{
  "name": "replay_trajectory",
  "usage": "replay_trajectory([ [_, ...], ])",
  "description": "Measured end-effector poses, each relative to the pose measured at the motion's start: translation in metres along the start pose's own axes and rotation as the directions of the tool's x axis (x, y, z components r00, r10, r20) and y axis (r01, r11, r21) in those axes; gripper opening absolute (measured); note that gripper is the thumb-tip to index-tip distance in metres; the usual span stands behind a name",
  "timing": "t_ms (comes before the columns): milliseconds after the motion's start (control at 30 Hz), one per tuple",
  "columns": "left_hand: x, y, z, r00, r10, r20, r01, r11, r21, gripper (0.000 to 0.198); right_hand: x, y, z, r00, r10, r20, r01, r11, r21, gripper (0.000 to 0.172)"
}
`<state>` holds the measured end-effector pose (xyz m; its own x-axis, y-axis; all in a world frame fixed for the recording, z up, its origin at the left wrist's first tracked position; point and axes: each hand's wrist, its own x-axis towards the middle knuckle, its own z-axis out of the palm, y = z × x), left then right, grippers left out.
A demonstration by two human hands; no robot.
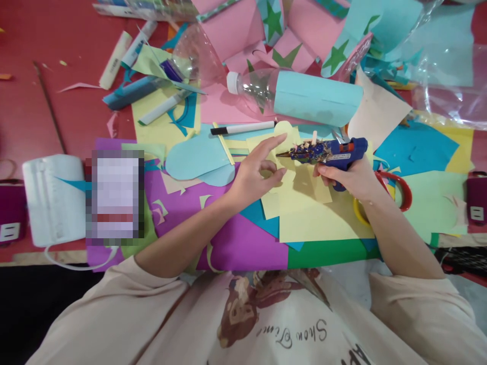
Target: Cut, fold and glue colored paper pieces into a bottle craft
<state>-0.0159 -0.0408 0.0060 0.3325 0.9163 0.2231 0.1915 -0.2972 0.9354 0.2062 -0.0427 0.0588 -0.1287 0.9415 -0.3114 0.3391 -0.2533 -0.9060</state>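
My right hand [350, 177] grips a blue hot glue gun [344, 158] by its handle. The gun's nozzle points left, and its front is crusted with paper scraps and dried bits. Just left of the nozzle tip is my left hand [258, 170], its thumb and fingers spread with nothing visible between them. Beneath both hands lie pale yellow paper sheets [319, 220] and a yellow cut-out with a rounded top [285, 131]. Red-and-yellow-handled scissors [404, 190] lie partly hidden by my right forearm.
A plastic bottle wrapped in light blue paper [317, 97] lies behind my hands. A black-capped marker [243, 128] and light blue cut-outs [194, 157] are nearby. On the left, a phone [114, 195] sits beside a white case [55, 200]. Pink paper with green stars [236, 30] fills the back.
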Motion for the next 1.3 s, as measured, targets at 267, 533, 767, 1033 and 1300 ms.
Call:
replay_trajectory([
  [267,-0.001,0.0,-0.001,0.999,0.029,-0.032,-0.028,0.999,0.02,0.052,0.001,0.0,-0.001,1.0,0.026,-0.004,-0.026,0.996,0.088,0.016],
  [533,-0.002,-0.002,0.0,0.995,0.058,-0.078,-0.059,0.998,0.0,0.054,0.004,0.004,-0.004,0.999,0.052,0.013,-0.054,0.983,0.176,0.018],
  [767,-0.002,-0.004,-0.001,0.992,0.067,-0.102,-0.069,0.997,-0.016,0.055,0.007,0.006,-0.008,0.998,0.059,-0.011,-0.056,0.984,0.168,0.014],
  [1033,-0.001,-0.004,-0.001,0.992,-0.047,-0.115,0.05,0.998,0.025,0.058,0.002,0.01,-0.011,0.989,-0.036,-0.146,0.062,0.982,0.178,0.013],
  [1300,-0.003,-0.007,0.0,0.993,0.09,-0.081,-0.076,0.983,0.168,0.054,-0.004,0.002,0.003,0.993,-0.067,-0.101,0.062,0.997,-0.049,0.016],
])
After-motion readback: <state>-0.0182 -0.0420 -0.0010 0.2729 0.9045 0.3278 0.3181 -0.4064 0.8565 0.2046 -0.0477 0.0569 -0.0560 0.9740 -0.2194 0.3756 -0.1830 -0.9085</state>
